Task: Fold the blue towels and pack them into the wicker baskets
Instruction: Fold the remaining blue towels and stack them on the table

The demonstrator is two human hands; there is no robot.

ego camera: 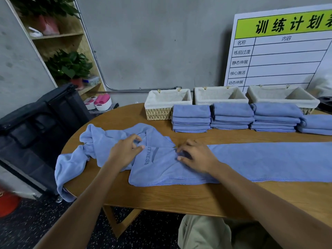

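Note:
A long blue towel (260,160) lies across the wooden table, flat on the right and bunched at the left, where an end hangs over the table edge. My left hand (125,150) pinches a fold of it beside the printed lettering. My right hand (195,155) grips the cloth near its middle, fingers curled into the fabric. Behind stand several stacks of folded blue towels (191,118), (231,115), (275,116). Three lined wicker baskets (158,114), (220,95), (280,95) sit in a row at the back, showing no towels inside.
The oval wooden table (179,196) has its rounded end at the left. A black trolley case (39,119) stands on the floor beside it. A white schedule board (280,56) leans on the wall behind the baskets. A shelf with plants (68,65) is at far left.

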